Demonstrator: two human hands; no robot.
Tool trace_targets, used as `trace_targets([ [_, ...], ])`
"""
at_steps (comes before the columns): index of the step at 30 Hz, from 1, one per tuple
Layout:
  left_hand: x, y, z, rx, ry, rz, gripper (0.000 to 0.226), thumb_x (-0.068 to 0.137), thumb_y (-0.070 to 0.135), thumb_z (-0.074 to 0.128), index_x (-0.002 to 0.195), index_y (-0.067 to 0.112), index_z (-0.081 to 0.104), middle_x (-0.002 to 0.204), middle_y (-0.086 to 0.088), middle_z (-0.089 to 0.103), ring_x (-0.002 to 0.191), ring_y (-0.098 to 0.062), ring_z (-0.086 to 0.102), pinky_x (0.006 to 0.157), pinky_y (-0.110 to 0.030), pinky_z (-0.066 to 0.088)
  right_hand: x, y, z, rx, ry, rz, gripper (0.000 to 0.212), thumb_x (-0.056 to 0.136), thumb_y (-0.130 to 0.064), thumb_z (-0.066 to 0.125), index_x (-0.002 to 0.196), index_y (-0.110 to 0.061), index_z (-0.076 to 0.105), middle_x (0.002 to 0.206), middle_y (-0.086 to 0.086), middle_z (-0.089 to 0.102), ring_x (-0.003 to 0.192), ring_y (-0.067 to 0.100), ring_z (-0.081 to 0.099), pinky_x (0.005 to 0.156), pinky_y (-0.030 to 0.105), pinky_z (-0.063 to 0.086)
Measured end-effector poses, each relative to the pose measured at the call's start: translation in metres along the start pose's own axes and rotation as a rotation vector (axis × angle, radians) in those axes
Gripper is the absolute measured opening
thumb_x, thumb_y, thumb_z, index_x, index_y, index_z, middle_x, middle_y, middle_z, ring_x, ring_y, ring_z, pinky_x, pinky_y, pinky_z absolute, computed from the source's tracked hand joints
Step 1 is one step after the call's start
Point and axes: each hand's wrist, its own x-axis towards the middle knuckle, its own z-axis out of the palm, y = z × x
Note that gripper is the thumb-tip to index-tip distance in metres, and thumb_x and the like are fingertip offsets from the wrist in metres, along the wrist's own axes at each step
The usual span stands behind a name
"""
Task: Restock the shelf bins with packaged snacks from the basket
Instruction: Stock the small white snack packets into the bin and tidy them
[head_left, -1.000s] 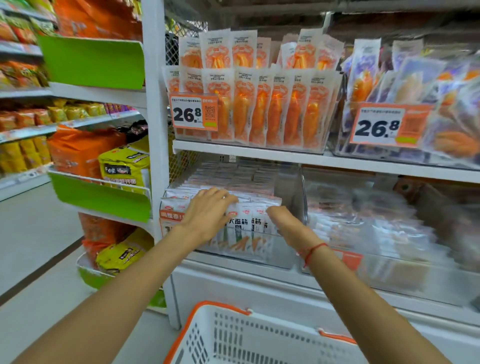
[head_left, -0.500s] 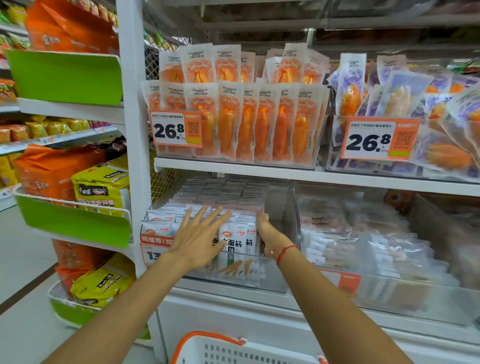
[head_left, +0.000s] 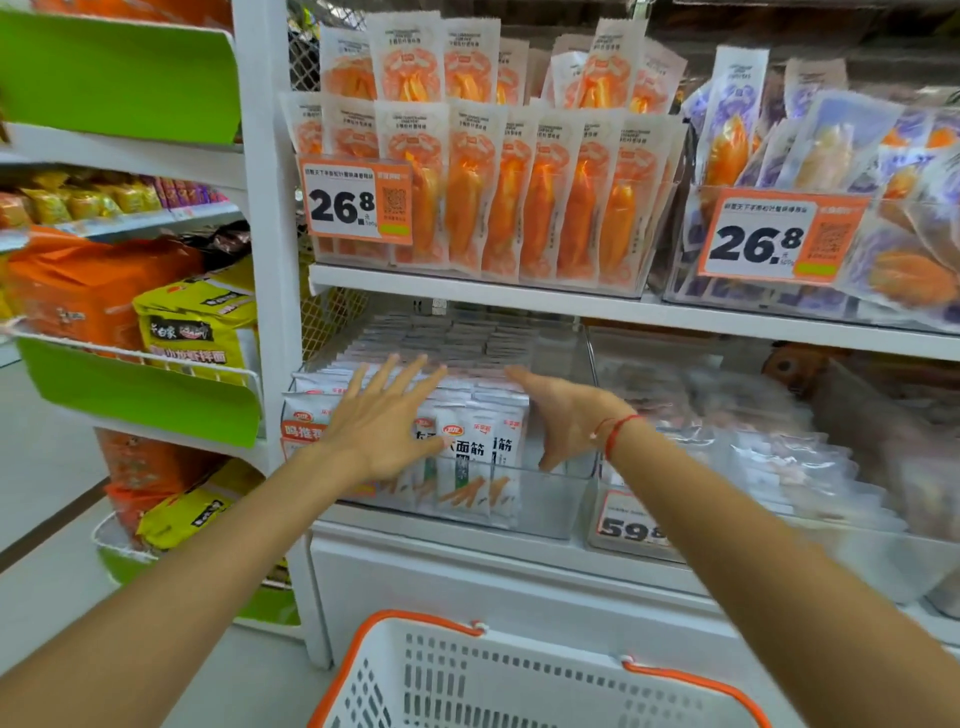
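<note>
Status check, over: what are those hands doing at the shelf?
Left hand open, right hand open, both over white snack packs in clear bin. Basket below. Nothing blocking.

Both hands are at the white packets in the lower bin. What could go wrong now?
1. The left hand and right hand are open and grip nothing, so the upright white packets at the front of the bin could tip over when released.
2. The shelf above hangs low over the bin; a raised hand might bump it.
3. The basket sits right below, so a dropped packet may land back in it.
</note>
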Motion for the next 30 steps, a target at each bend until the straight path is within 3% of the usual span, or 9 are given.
trace_targets([
  [2, -0.012, -0.012, 0.004, -0.022, 0.029, -0.091, 0.081, 0.091, 0.065, 0.029, 0.148, 0.032, -0.018, 0.155, 0.006, -0.023, 0.145, -0.019, -0.019, 0.117, -0.041, -0.009, -0.003, -0.001, -0.004, -0.093, -0.08, 0.021, 0.054, 0.099, -0.045, 0.038, 0.144, -0.017, 0.033, 0.145, 0.009, 0.04, 0.114, 0.022, 0.054, 0.073, 0.024, 0.055],
  [4, -0.023, -0.022, 0.01, -0.031, 0.006, -0.175, 0.074, 0.095, 0.059, 0.021, 0.148, 0.027, -0.02, 0.156, 0.002, -0.023, 0.144, -0.022, -0.02, 0.118, -0.041, -0.008, -0.001, -0.002, 0.009, -0.235, -0.138, 0.125, 0.072, 0.091, -0.062, 0.041, 0.146, -0.017, 0.03, 0.151, 0.014, 0.032, 0.132, 0.032, 0.043, 0.099, 0.036, 0.048],
  [6, -0.029, -0.029, 0.018, -0.062, -0.007, -0.185, 0.066, 0.098, 0.053, 0.017, 0.149, 0.026, -0.016, 0.158, 0.001, -0.016, 0.145, -0.022, -0.018, 0.118, -0.041, -0.006, 0.018, 0.001, 0.02, -0.299, -0.119, 0.179, 0.078, 0.084, -0.072, 0.038, 0.139, -0.017, 0.037, 0.147, 0.016, 0.039, 0.131, 0.033, 0.043, 0.111, 0.046, 0.035],
  [9, -0.027, -0.031, 0.026, -0.073, 0.037, -0.16, 0.058, 0.101, 0.044, 0.015, 0.151, 0.028, -0.01, 0.159, 0.005, -0.008, 0.145, -0.021, -0.016, 0.118, -0.04, -0.005, 0.015, 0.001, 0.031, -0.274, -0.102, 0.152, 0.067, 0.094, -0.063, 0.029, 0.131, -0.009, 0.047, 0.132, 0.012, 0.056, 0.118, 0.03, 0.054, 0.104, 0.04, 0.042],
  [12, -0.023, -0.031, 0.027, -0.066, 0.064, -0.166, 0.058, 0.102, 0.043, 0.016, 0.15, 0.028, -0.012, 0.159, 0.005, -0.008, 0.145, -0.021, -0.016, 0.118, -0.04, -0.005, -0.004, 0.004, 0.028, -0.209, -0.134, 0.123, 0.065, 0.098, -0.056, 0.026, 0.143, -0.009, 0.036, 0.142, 0.01, 0.047, 0.127, 0.028, 0.045, 0.105, 0.037, 0.036],
  [17, -0.036, -0.045, 0.029, -0.105, 0.303, -0.139, 0.073, 0.095, 0.062, 0.022, 0.142, 0.032, -0.026, 0.149, 0.01, -0.03, 0.141, -0.013, -0.025, 0.115, -0.034, -0.013, -0.028, -0.002, 0.034, -0.57, 0.287, -0.23, 0.08, 0.095, -0.062, 0.025, 0.152, -0.01, 0.004, 0.158, 0.014, 0.017, 0.144, 0.032, 0.021, 0.117, 0.043, 0.02],
  [21, -0.048, -0.065, 0.034, -0.215, 0.397, -0.23, 0.062, 0.102, 0.039, 0.021, 0.15, 0.017, -0.011, 0.158, 0.001, -0.013, 0.145, -0.012, -0.012, 0.118, -0.029, -0.007, -0.042, 0.026, 0.056, -0.94, 0.474, -0.671, 0.066, 0.096, -0.058, 0.027, 0.152, -0.03, 0.006, 0.16, -0.001, 0.01, 0.147, 0.023, 0.009, 0.118, 0.05, 0.013],
  [24, -0.052, -0.071, 0.04, -0.212, 0.223, -0.203, 0.056, 0.103, 0.035, 0.017, 0.152, 0.017, -0.004, 0.159, 0.002, -0.007, 0.146, -0.01, -0.008, 0.119, -0.029, -0.002, -0.035, 0.042, 0.064, -1.154, 0.438, -0.596, 0.06, 0.1, -0.049, 0.025, 0.152, -0.031, 0.0, 0.16, -0.002, 0.006, 0.148, 0.026, 0.001, 0.119, 0.048, 0.009],
  [30, -0.061, -0.085, 0.035, -0.173, 0.292, -0.153, 0.059, 0.1, 0.034, 0.021, 0.151, 0.022, -0.008, 0.158, 0.006, -0.009, 0.146, -0.01, -0.007, 0.119, -0.033, -0.003, -0.037, 0.034, 0.063, -1.173, 0.54, -0.645, 0.062, 0.099, -0.049, 0.029, 0.152, -0.031, 0.001, 0.161, 0.001, 0.003, 0.148, 0.029, 0.0, 0.12, 0.048, 0.001],
])
